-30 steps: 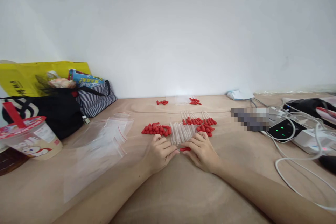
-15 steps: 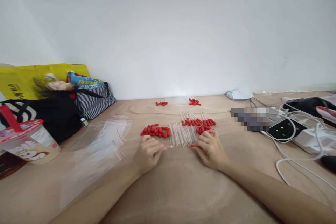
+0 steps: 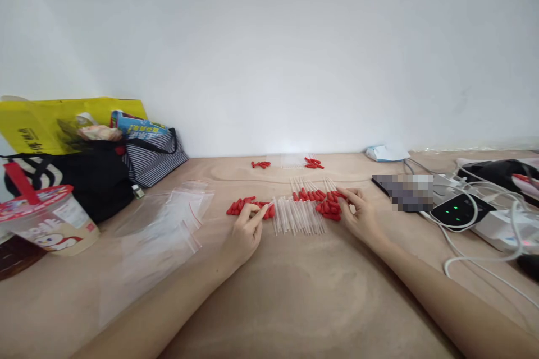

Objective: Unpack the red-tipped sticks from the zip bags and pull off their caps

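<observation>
My left hand [image 3: 247,230] is closed in a pinch at the left pile of red rubber bulbs [image 3: 240,205]. Something small and pale shows at its fingertips, too small to make out. A row of thin clear tubes [image 3: 297,217] lies just right of it. My right hand [image 3: 357,216] has its bent fingers on a red-bulbed dropper [image 3: 340,194], at the right end of a row of droppers [image 3: 309,195] whose tubes point away from me. Below that row lies another small heap of red bulbs [image 3: 330,211], left of my right thumb.
Clear zip bags [image 3: 168,224] spread at left, beside a drink cup [image 3: 54,224] and a striped bag [image 3: 155,160]. Farther back lie more red bulbs [image 3: 261,164] and a clear bag [image 3: 291,161]. A phone [image 3: 404,193], a black panel [image 3: 457,210] and white cables [image 3: 450,269] lie at right.
My right hand has moved away from me and slightly right, from the tubes' near ends to the dropper row. My left hand has shifted slightly up and right onto the bulb pile.
</observation>
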`<action>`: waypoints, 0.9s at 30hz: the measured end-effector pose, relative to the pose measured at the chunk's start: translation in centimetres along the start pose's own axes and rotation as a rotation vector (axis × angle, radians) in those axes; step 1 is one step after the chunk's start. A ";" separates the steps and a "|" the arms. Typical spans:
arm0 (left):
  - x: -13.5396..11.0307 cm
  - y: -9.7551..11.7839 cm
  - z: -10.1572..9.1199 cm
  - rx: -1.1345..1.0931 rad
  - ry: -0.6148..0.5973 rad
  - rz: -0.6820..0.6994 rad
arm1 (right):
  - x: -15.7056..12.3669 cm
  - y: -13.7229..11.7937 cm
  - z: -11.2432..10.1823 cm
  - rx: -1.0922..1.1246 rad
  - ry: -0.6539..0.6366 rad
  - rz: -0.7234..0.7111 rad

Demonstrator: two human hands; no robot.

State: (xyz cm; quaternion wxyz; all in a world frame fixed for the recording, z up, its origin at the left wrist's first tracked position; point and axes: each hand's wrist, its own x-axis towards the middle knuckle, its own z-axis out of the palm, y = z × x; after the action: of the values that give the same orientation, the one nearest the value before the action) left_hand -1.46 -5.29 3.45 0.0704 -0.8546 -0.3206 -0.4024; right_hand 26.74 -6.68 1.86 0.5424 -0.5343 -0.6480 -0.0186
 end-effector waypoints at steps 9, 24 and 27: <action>3.2 0.6 3.4 0.087 0.006 -0.047 | 0.8 1.4 -2.4 -0.086 -0.136 0.308; 1.7 1.8 2.9 0.005 -0.053 0.024 | 0.4 3.2 -1.5 -0.210 -0.191 0.436; 0.9 2.1 1.9 -0.038 -0.052 0.028 | 0.4 3.3 -1.4 -0.220 -0.229 0.462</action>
State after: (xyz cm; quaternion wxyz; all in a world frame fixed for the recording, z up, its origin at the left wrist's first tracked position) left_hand 1.43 -5.73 3.18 0.0513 -0.8704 -0.3027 -0.3849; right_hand 30.08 -5.87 0.88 0.3945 -0.7221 -0.5602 0.0957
